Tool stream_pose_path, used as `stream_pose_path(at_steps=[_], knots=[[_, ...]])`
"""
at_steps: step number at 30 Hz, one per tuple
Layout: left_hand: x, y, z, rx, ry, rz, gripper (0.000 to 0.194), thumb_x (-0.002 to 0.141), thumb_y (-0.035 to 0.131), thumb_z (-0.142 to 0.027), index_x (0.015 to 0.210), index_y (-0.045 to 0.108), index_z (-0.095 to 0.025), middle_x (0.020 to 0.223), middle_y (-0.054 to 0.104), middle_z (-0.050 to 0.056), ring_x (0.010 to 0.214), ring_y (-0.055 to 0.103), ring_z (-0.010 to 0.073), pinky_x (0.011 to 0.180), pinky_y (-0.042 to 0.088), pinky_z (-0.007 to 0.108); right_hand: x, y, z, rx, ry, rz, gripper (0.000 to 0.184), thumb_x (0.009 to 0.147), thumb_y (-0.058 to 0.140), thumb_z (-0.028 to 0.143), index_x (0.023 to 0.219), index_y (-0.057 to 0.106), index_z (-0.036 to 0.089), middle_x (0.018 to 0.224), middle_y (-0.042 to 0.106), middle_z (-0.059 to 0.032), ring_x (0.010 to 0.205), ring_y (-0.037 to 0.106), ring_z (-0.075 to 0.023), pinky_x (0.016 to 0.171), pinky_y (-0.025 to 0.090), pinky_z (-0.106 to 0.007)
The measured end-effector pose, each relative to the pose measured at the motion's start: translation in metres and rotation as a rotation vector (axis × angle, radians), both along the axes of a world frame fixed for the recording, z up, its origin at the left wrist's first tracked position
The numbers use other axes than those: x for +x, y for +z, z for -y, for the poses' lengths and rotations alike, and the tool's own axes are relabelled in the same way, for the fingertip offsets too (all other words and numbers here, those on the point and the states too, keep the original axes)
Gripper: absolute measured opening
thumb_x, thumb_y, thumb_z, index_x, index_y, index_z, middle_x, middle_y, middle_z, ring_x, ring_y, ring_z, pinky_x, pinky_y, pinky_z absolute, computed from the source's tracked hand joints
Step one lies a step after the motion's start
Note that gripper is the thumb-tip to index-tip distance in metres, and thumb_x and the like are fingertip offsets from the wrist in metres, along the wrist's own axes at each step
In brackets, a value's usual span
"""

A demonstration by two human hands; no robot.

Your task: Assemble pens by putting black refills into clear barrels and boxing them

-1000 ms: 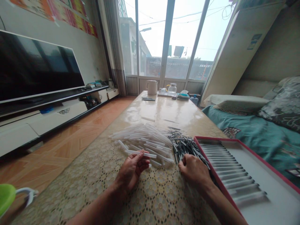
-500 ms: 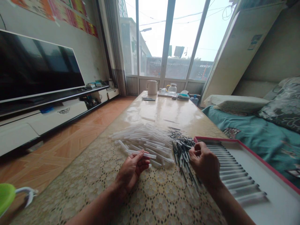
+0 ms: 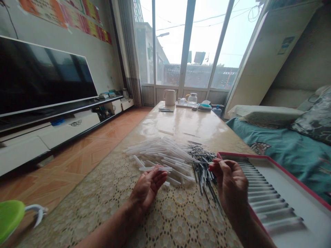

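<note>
My left hand pinches a translucent white pen barrel between thumb and fingers, lying level across them. My right hand grips a thin dark pen refill near its right end; its tip points left toward the barrel, with a gap between the two. Behind my left hand spreads a heap of similar pen barrels. A pile of black pen refills lies beside my right hand. To the right, a red-rimmed box holds a row of pens, partly hidden by my right arm.
The table has a patterned cover. At its far end stand a beige kettle, a glass pot and a tissue pack. A green stool is at lower left; a bed borders the right side.
My right hand has drawn back slightly from the refill pile and now holds one refill out level. My left hand keeps the barrel in nearly the same place.
</note>
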State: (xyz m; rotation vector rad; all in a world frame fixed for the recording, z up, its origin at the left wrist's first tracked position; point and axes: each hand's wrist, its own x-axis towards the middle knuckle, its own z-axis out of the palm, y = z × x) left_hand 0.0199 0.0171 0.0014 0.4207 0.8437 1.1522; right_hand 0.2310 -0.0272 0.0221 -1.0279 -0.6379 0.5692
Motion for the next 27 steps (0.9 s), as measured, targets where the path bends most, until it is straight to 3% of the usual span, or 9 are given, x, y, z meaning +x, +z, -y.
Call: stream_pose_path(at_steps=[5, 12, 17, 22, 27], knots=[[0.002, 0.003, 0.001, -0.001, 0.0, 0.015, 0.012, 0.084, 0.053, -0.006, 0.078, 0.062, -0.009, 0.071, 0.071, 0.009, 0.063, 0.069, 0.0146, 0.062, 0.057, 0.023, -0.022, 0.002, 0.005, -0.029, 0.179, -0.256, 0.023, 0.068, 0.07, 0.029, 0.08, 0.053, 0.019, 0.07, 0.064, 0.0043, 0.057, 0.06, -0.0083, 0.057, 0.049, -0.019], [0.001, 0.002, 0.004, -0.002, -0.005, 0.021, 0.011, 0.085, 0.052, -0.007, 0.08, 0.062, -0.01, 0.071, 0.071, 0.009, 0.063, 0.068, 0.0144, 0.062, 0.058, 0.023, -0.025, 0.004, 0.006, -0.035, 0.226, -0.289, 0.023, 0.068, 0.071, 0.028, 0.081, 0.054, 0.02, 0.071, 0.065, 0.0051, 0.059, 0.06, -0.0071, 0.059, 0.048, -0.016], [0.001, 0.001, 0.002, -0.003, 0.01, 0.046, 0.01, 0.084, 0.053, -0.006, 0.082, 0.062, -0.01, 0.073, 0.071, 0.009, 0.064, 0.069, 0.0139, 0.062, 0.058, 0.023, -0.027, -0.001, 0.007, -0.023, 0.303, -0.287, 0.023, 0.07, 0.071, 0.029, 0.082, 0.054, 0.02, 0.078, 0.066, 0.0031, 0.063, 0.062, -0.0093, 0.062, 0.05, -0.02], [0.002, 0.0, 0.004, 0.033, 0.008, 0.064, 0.013, 0.086, 0.05, -0.006, 0.083, 0.062, -0.01, 0.073, 0.071, 0.009, 0.064, 0.069, 0.0137, 0.063, 0.057, 0.022, -0.031, -0.008, 0.009, -0.056, 0.38, -0.116, 0.018, 0.076, 0.065, 0.033, 0.08, 0.056, 0.019, 0.076, 0.065, 0.001, 0.06, 0.059, -0.0101, 0.059, 0.048, -0.022], [0.004, -0.003, 0.009, 0.051, -0.124, 0.079, 0.012, 0.085, 0.051, -0.007, 0.087, 0.063, -0.009, 0.073, 0.071, 0.008, 0.062, 0.069, 0.0136, 0.062, 0.057, 0.022, -0.037, -0.01, 0.011, -0.196, 0.576, 0.327, 0.021, 0.081, 0.059, 0.038, 0.082, 0.058, 0.017, 0.064, 0.062, 0.0005, 0.057, 0.057, -0.012, 0.055, 0.044, -0.022]])
